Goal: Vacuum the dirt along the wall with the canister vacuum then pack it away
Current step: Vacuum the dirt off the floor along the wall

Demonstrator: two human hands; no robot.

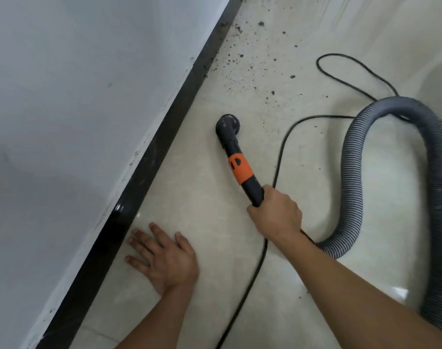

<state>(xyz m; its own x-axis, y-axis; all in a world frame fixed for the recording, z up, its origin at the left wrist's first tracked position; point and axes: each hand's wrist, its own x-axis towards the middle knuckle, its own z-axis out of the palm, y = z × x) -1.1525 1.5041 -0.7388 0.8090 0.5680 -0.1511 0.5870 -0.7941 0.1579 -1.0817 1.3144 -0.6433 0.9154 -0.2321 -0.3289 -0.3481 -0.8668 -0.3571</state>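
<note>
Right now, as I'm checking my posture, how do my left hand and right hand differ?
The left hand lies flat, fingers spread; the right hand is curled. The left hand rests on the floor beside the black baseboard; the right hand holds the vacuum wand below its orange band. The left hand is nearer the wall than the right hand. Both are bare.

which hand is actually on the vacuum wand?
The right hand, gripping the black wand below its orange band. The left hand lies flat on the floor by the black baseboard, holding nothing.
</note>
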